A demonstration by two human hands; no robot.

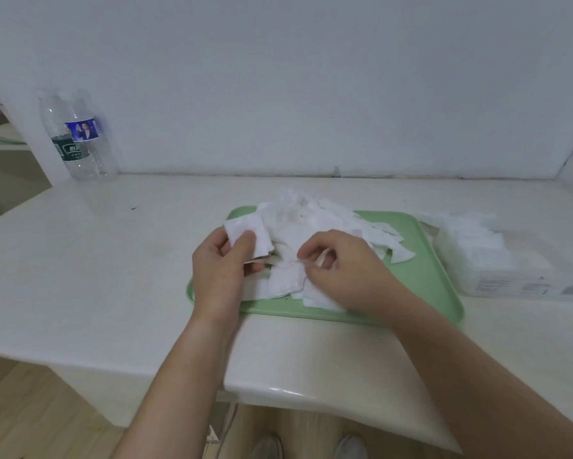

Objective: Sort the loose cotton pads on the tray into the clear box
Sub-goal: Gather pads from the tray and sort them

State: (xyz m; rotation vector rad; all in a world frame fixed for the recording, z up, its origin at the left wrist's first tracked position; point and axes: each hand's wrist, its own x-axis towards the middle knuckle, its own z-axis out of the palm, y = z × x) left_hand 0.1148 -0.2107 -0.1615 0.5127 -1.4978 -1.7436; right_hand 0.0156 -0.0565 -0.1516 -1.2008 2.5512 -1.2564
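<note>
- Collecting phase, by my read: the left hand (222,260) is over the tray's (427,276) near-left corner. Its thumb sits on top and its fingers curl under, clamped on a small stack of pads (248,233).
- The right hand (341,270) is over the tray's middle. Thumb and forefinger pinch the edge of a single pad (285,279) on the heap, and the other fingers are curled in. Can't tell if that pad has lifted clear of the heap.
- The loose cotton pads (311,217) form a messy heap over the tray's middle and far side, with a few hanging past the far rim. Judging by the heap, most of the job is left.
- The clear box (510,273) sits on the table (113,260) just beside the tray's right edge. Can't tell if the two touch. It already has pads in it.
- Step in hand, I'd say: right hand peels singles off the heap and feeds the left-hand stack.
- Next move calls for:
  - lifting one pad only, since they look thin and likely cling together
  - laying it square on the stack
  - easing the left thumb and re-clamping without fanning the stack
- After that, probably carry the stack over the tray's right edge and seat it in the box.
- The water bottle (80,140) stands well to the tray's far left, out of the path.
</note>
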